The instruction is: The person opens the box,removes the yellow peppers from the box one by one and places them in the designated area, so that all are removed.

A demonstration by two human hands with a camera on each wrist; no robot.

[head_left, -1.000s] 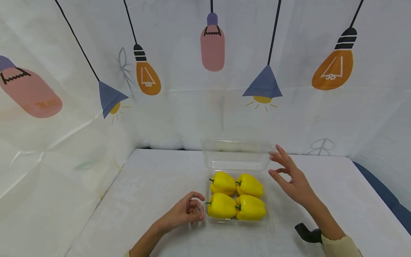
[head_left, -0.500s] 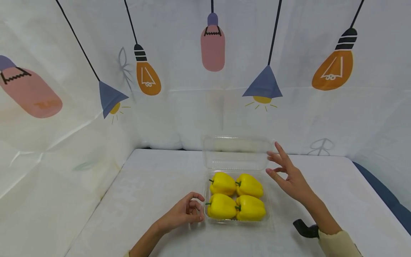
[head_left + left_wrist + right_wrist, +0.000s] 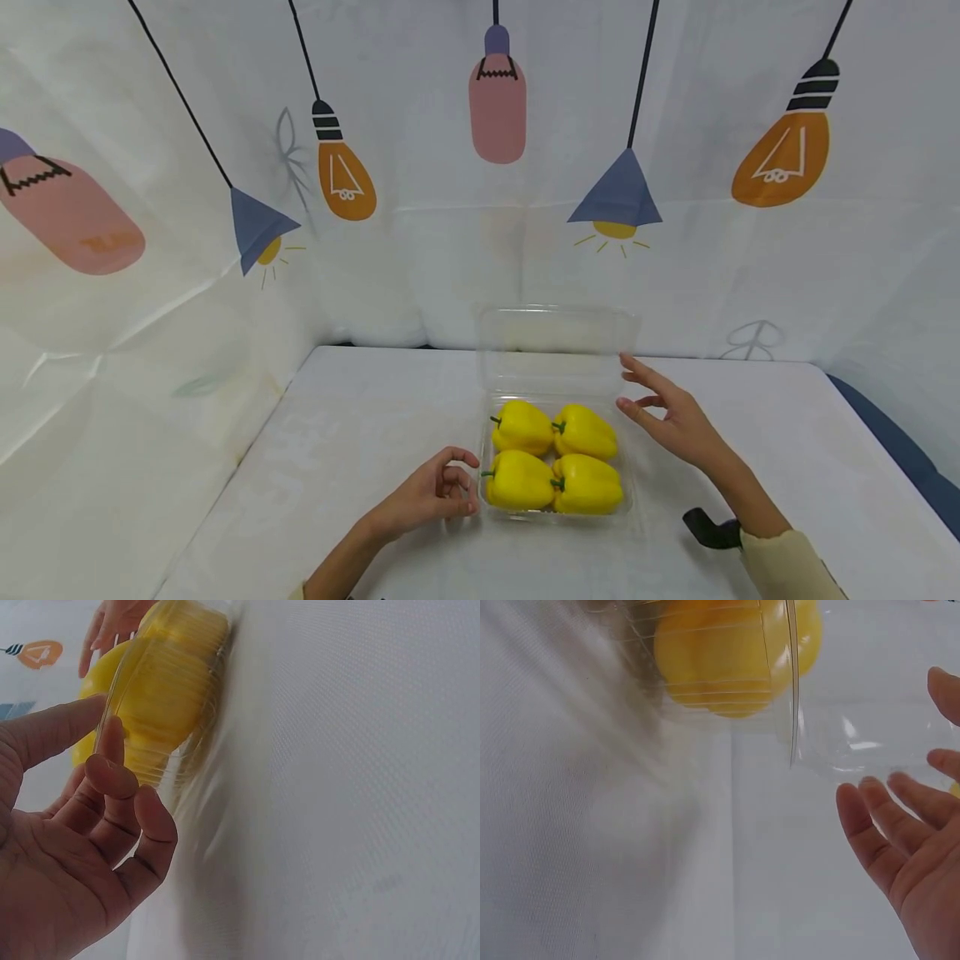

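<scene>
A clear plastic clamshell container (image 3: 558, 517) sits on the table with several yellow bell peppers (image 3: 587, 485) in its base, their green stems facing left. Its hinged lid (image 3: 551, 371) stands raised at the far side. My left hand (image 3: 431, 496) is at the base's left side; in the left wrist view its thumb and forefinger pinch the rim (image 3: 118, 679), the other fingers curled. At the lid's right edge is my right hand (image 3: 678, 421), fingers loosely bent and spread. The right wrist view shows the fingertips close by the clear lid (image 3: 847, 739); contact is hard to make out.
A white cloth covers the table (image 3: 375, 400). Behind it hangs a white curtain (image 3: 435, 275) printed with lamps and bulbs. A black curved piece (image 3: 711, 530) is at the right wrist. A dark blue object (image 3: 892, 429) lies beyond the table's right edge.
The lid has tilted up further, its top edge now higher. My right hand has shifted slightly left along with it, its forefinger lowered. The left hand stays at the base.
</scene>
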